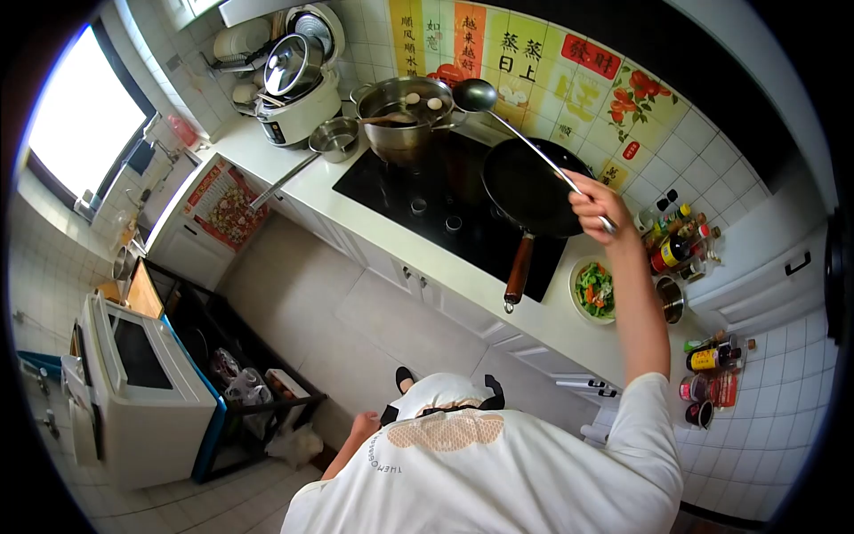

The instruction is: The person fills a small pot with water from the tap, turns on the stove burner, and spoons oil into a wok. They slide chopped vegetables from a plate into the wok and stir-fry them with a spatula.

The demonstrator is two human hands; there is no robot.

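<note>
My right hand [594, 205] is closed around the handle end of a long metal ladle [525, 138]. The ladle's bowl hangs near the right rim of a steel pot [400, 147], and its handle passes above a black frying pan [529, 191]. Two pale round things show in the dark pot, and a wooden spoon [389, 118] lies over its left side. Low beside my body, my left hand [364, 425] is loosely curled, with nothing visible in it.
A bowl of chopped vegetables [594, 290] stands right of the cooktop [418, 205]. Seasoning bottles [667, 254] line the right corner. Left of the pot are a long-handled saucepan [334, 139] and a white rice cooker [307, 111]. A microwave [147, 392] sits behind on the left.
</note>
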